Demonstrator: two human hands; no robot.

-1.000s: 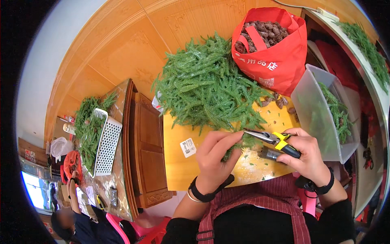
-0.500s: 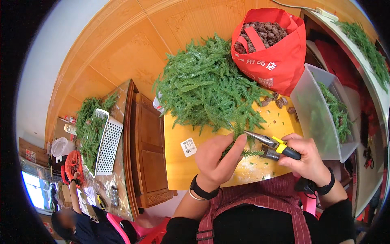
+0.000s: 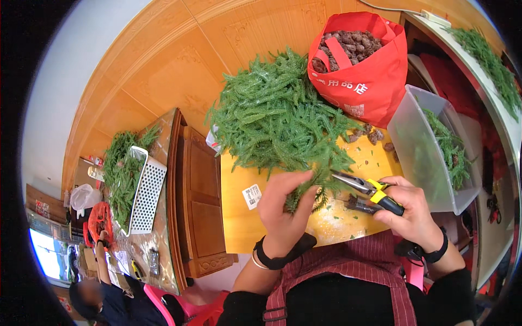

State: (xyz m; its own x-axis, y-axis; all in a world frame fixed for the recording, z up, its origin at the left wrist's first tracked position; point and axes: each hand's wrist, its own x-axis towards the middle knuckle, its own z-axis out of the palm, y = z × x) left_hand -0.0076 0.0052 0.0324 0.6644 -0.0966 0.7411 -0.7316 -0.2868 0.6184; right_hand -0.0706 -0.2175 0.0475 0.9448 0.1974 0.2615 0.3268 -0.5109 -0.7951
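My left hand is curled around a green artificial pine sprig, its needles showing between thumb and fingers and beyond them. In my right hand are long-nose pliers with yellow and black handles, their metal jaws slightly parted beside the sprig. A dark, narrow bundle, perhaps wires, sticks out from under the right fingers; its kind is not plain. Beyond both hands a large heap of green pine sprigs covers the back of the yellow tabletop.
A red bag full of pine cones stands at the back right, with loose cones by it. Right of the table is a clear plastic bin holding greenery. At left, a white perforated basket stands on another table, where a person sits.
My left hand has turned and its thumb and fingertips have spread slightly, showing more of the sprig. The pliers' jaws have parted a little; the right hand has barely moved.
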